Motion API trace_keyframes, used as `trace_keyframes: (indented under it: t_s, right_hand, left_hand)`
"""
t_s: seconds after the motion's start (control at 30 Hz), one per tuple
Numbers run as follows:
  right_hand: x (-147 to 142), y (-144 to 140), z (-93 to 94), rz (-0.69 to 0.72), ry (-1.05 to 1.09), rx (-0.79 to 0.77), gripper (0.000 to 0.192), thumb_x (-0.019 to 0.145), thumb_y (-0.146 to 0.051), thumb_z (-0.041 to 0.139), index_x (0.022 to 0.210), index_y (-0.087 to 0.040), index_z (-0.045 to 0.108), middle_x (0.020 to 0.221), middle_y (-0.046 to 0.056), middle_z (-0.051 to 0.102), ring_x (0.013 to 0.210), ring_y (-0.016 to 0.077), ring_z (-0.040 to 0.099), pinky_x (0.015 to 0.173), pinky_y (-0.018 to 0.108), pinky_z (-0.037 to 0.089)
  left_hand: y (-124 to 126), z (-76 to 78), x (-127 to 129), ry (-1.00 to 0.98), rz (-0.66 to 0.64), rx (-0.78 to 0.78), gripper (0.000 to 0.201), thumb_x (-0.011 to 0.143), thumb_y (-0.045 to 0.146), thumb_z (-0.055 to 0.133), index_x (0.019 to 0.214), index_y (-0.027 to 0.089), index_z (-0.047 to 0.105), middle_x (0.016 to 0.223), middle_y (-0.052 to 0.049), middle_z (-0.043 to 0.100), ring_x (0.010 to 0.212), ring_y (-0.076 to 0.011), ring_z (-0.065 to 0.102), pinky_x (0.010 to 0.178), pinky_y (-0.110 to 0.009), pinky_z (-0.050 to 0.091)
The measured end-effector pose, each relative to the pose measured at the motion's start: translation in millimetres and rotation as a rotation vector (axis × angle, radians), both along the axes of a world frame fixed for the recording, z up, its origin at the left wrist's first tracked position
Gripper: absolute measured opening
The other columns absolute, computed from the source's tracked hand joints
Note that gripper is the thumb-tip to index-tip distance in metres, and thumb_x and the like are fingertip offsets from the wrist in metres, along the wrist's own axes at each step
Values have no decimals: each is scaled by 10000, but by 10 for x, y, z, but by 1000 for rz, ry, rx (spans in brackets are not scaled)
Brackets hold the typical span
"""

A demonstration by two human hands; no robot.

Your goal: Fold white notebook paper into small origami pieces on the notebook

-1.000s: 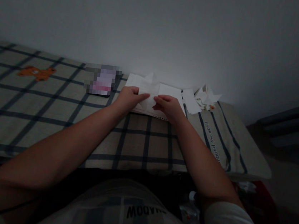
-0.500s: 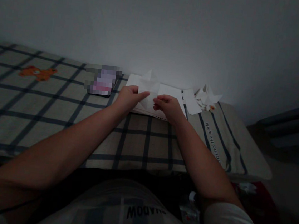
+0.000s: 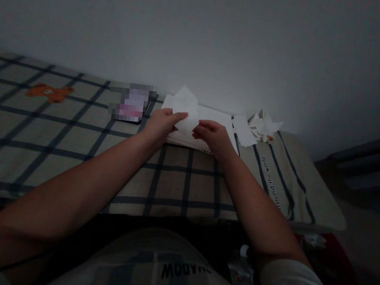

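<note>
A creased sheet of white paper [image 3: 186,103] with a pointed top is held up between my hands. My left hand [image 3: 161,122] grips its left side, thumb lying across the front. My right hand [image 3: 211,133] is at the paper's lower right edge, its thumb and fingertips pinched together on that edge. Under and behind the sheet lies a white notepad [image 3: 216,116] with a row of holes along its near edge. The fingers behind the paper are hidden.
A phone [image 3: 133,104], partly pixelated, lies left of the notepad. To the right are paper strips [image 3: 245,130] and folded white paper pieces [image 3: 264,123]. A checked cloth [image 3: 172,177] covers the surface, with a wall behind. Below stands a plastic bottle [image 3: 241,267].
The paper has turned and tilted slightly, and its pointed top has shifted left. My right hand has moved a little left along its edge. Both hands keep their hold.
</note>
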State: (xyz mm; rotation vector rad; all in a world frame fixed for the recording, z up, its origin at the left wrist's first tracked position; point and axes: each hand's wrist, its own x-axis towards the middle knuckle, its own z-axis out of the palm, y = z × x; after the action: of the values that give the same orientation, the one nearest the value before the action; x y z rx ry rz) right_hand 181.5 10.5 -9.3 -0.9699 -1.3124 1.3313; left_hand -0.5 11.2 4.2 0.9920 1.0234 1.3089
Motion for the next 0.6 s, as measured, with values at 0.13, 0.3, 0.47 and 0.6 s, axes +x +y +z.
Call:
trace_keyframes:
  t_s: [0.13,0.3,0.47,0.6]
  right_hand:
    - [1,-3,19,-9,-15,37,407,637,-431,891,940,-238,700,785,-32,741,697,140,690,762,353,595]
    - [-3,-32,64,-30,-98,158,454,663,-453,888,1016,-281,661,807,-46,723,742,145,684,776,337,578]
    - [0,-89,87,-171,-313,381,202,833,-460,760,823,-265,710,821,-2,716,789,163,665,834,369,555]
    - [18,-77,86,-206,-328,322,251,868,-468,722,754,-244,718,728,8,721,729,168,675,803,384,563]
  left_hand:
    - [-6,-19,9,-4,25,25,332,628,360,835,832,140,692,822,-54,738,707,-150,662,702,-290,542]
    - [20,-68,2,51,60,53,326,626,375,829,820,148,696,789,-48,729,665,-146,632,649,-280,507]
    - [2,-78,5,191,61,64,312,652,435,783,776,174,666,728,-29,674,636,-141,576,600,-270,456]
    - [-16,-68,17,210,45,69,293,662,428,776,770,182,659,748,-33,676,656,-145,572,590,-265,441]
